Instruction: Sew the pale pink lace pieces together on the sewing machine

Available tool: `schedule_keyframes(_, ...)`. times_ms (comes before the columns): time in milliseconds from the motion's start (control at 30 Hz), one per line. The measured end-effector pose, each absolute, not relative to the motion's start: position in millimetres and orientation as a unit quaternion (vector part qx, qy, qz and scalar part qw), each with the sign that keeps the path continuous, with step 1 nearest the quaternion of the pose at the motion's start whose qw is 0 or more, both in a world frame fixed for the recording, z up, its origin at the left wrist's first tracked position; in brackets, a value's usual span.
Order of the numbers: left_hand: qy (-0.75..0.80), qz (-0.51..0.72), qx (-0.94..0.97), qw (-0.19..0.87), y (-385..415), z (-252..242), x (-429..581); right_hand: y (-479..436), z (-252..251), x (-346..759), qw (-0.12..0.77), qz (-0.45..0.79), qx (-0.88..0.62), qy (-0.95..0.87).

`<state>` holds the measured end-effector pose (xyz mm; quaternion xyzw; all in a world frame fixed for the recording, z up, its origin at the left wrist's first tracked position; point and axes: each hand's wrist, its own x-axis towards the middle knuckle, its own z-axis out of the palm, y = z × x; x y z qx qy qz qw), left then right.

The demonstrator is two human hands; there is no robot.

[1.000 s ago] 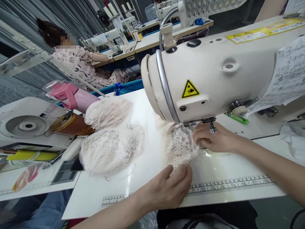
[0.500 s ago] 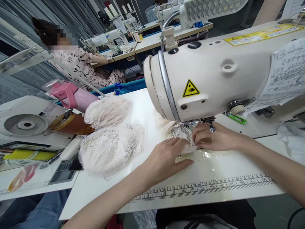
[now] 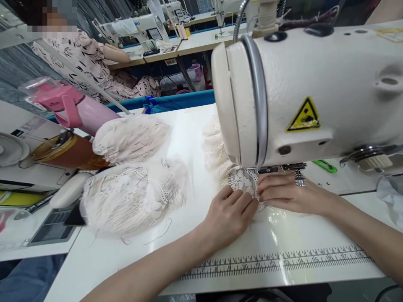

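Observation:
A piece of cream lace fabric (image 3: 241, 179) lies under the head of a white sewing machine (image 3: 283, 96), its gathered part spreading back to the left. My left hand (image 3: 231, 216) is curled at the near edge of the lace, fingers bent and closed on it. To the right, close beside the needle area, my right hand (image 3: 291, 195) has its fingers together on the same lace, the thumb low against its edge. The machine's metal needle parts (image 3: 299, 174) stand in front of the right fingers. The fingertips of both hands are partly hidden.
Two bundles of cream lace, a near one (image 3: 132, 201) and a far one (image 3: 132, 136), lie left on the white table (image 3: 189, 235). A pink bottle (image 3: 85, 109) and amber container (image 3: 63, 151) stand beyond. A green thread snipper (image 3: 325, 165) lies right. A co-worker (image 3: 85, 63) sits opposite.
My left hand has gone from stretched fingers with the thumb apart to a curled grip on the lace edge. The view has moved closer to the machine.

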<state>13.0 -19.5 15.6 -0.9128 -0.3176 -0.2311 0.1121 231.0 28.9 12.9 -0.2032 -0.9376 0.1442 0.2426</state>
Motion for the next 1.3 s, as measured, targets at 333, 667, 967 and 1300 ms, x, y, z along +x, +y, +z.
schedule_keyframes(333, -0.302, -0.245, -0.92, 0.045, -19, 10, 11, 29, 16, 229, 0.271, 0.191, -0.204, -0.921)
schedule_keyframes(667, -0.308, -0.249, -0.918, 0.029, -20, 7, 13, 31, 5, 233, 0.286, 0.18, -0.244, -0.909)
schedule_keyframes(967, -0.312, -0.246, -0.917, 0.018, -17, 6, 15, 33, 8, 236, 0.22, 0.232, -0.306, -0.897)
schedule_keyframes(1300, -0.345, -0.23, -0.91, 0.009, -17, 7, 8, 25, 2, 227, 0.311, 0.158, -0.212, -0.913)
